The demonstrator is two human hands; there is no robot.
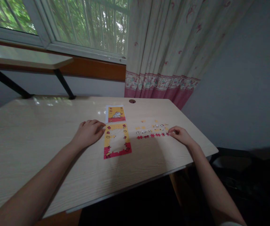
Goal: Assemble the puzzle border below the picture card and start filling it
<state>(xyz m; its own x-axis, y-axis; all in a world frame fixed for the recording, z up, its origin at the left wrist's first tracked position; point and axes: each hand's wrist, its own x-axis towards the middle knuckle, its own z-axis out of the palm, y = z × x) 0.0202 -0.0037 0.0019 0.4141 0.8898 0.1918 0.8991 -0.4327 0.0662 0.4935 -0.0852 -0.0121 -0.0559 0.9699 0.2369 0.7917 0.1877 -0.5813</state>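
A puzzle border in yellow and red lies on the desk, with only a few small bits inside its pale middle. My left hand rests against its upper left edge, fingers loosely bent and apart, with nothing seen in it. Just beyond the border is a reference picture of a white animal on yellow and red. To the right, loose puzzle pieces are set out in rows, red ones nearest me. My right hand pinches the red puzzle piece at the right end of that row.
The pale wooden desk has a round cable hole near its back edge. A raised shelf on black brackets stands at the back left. A curtain hangs behind the desk, and a dark chair is at the right.
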